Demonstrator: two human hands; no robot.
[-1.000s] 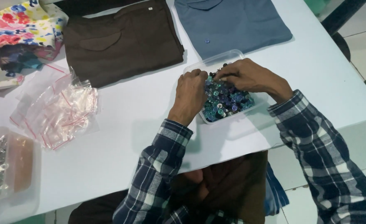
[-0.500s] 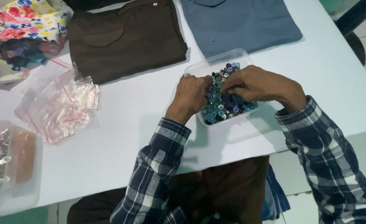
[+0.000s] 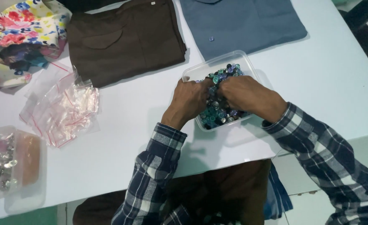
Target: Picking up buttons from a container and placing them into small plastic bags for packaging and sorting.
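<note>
**Both hands deep in a tub of buttons**

Nearest the person, two checked sleeves reach out over the white worktop [image 3: 325, 83]. The left hand [image 3: 190, 100] and the right hand [image 3: 246, 95] meet over a clear plastic tub [image 3: 200, 70] that sits mid-worktop, a little toward three o'clock. It is filled with small blue, teal and silvery buttons [image 3: 219, 112]. Both hands are curled knuckles-up into the pile, touching it; their fingers are bent under and hidden among the buttons, so I cannot tell whether they pinch anything.

At nine o'clock from the tub, well apart, lies a loose heap of small clear zip bags [image 3: 61, 108] with red strips. Further toward eight o'clock, at the worktop's edge, stands another clear box [image 3: 23, 196] holding silvery bits and something pinkish.

Beyond the tub, at twelve o'clock and just beside its far rim, lies a folded blue-grey shirt [image 3: 250, 25]. At eleven o'clock lies a folded brown garment [image 3: 125, 41], and in the far ten o'clock corner a bundle of flowered cloth [image 3: 21, 29]
</note>
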